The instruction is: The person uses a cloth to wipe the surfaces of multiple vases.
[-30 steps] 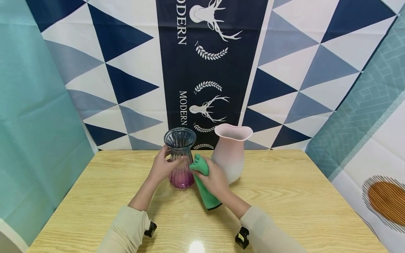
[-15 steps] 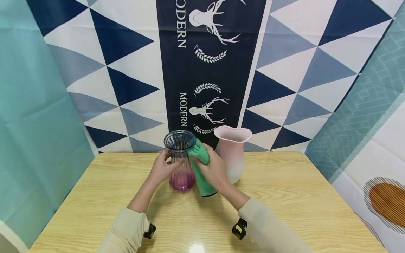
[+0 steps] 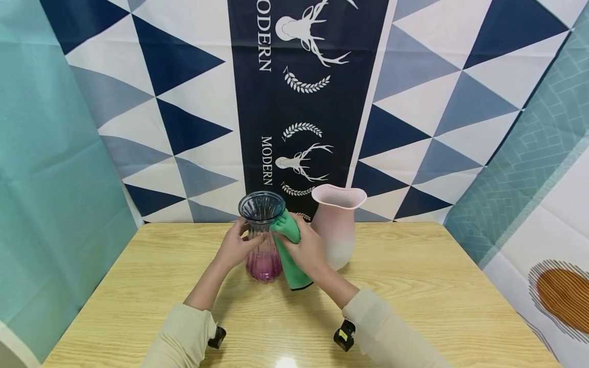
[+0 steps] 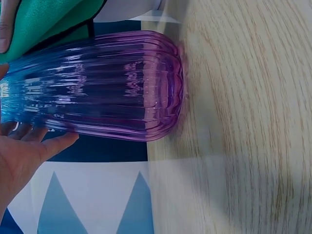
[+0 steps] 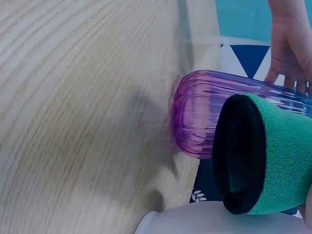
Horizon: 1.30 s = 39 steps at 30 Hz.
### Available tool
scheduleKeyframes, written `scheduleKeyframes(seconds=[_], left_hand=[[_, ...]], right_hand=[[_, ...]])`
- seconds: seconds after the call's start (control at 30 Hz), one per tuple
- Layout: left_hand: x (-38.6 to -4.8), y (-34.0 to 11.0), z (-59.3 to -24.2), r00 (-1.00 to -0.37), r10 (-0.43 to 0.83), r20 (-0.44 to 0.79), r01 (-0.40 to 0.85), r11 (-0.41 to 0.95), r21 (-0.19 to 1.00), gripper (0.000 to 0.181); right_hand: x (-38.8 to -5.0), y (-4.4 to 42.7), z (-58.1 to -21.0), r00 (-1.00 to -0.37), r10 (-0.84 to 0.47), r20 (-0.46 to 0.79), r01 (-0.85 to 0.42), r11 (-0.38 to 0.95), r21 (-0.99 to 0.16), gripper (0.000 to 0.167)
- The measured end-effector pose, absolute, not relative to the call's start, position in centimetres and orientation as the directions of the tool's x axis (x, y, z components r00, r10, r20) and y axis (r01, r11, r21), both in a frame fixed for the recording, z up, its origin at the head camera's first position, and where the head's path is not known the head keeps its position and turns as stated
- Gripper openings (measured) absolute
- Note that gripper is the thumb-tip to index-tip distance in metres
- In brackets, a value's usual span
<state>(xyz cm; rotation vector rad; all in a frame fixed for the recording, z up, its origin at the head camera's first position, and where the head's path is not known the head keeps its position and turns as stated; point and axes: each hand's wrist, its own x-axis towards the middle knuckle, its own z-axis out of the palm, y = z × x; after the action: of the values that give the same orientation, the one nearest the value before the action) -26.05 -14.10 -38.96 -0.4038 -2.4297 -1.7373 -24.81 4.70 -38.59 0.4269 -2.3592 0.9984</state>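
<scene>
A ribbed glass vase (image 3: 264, 260), blue at the flared rim and purple at the base, stands upright on the table. My left hand (image 3: 236, 247) grips its neck from the left, thumb in front and fingers behind. In the left wrist view the vase (image 4: 107, 87) lies sideways across the picture with the left hand (image 4: 22, 156) at its neck. My right hand (image 3: 309, 248) holds a bunched green cloth (image 3: 287, 255) against the vase's right side. In the right wrist view the cloth (image 5: 282, 156) hangs with a black-edged fold, partly covering the vase (image 5: 200, 107).
A pink-and-white vase (image 3: 338, 230) with a wavy rim stands just right of my right hand. The wooden table (image 3: 414, 296) ends at a patterned backdrop (image 3: 193, 102) close behind both vases. A teal curtain (image 3: 46, 179) hangs on the left.
The green cloth in my right hand has shifted left, up and then slightly down, along the glass vase. The left hand keeps its hold, and the vase stays in place.
</scene>
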Motion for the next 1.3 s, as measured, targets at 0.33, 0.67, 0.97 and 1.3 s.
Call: scheduleKeyframes(seconds=[0.33,0.67,0.97,1.3], left_hand=[[-26.44,-14.29,-39.32,-0.948,0.162,0.273,0.309,0.281,0.909,0.061],[-26.62,-14.39,-39.08,-0.947,0.157,0.282,0.316,0.283,0.905,0.061],[-26.65,-14.44,-39.12,-0.949,0.164,0.269,0.307,0.285,0.908,0.060],[-26.76,-14.44,-39.33,-0.947,0.164,0.274,0.311,0.274,0.910,0.061]], right_hand=[[-24.90,4.63,-39.19,-0.799,-0.097,0.593,-0.484,0.690,-0.539,0.053],[-25.06,4.52,-39.17,-0.833,-0.118,0.540,-0.457,0.697,-0.552,0.059],[-24.95,3.96,-38.86,-0.894,-0.089,0.439,-0.370,0.700,-0.611,0.066],[-25.28,3.85,-38.81,-0.866,-0.093,0.491,-0.404,0.710,-0.578,0.056]])
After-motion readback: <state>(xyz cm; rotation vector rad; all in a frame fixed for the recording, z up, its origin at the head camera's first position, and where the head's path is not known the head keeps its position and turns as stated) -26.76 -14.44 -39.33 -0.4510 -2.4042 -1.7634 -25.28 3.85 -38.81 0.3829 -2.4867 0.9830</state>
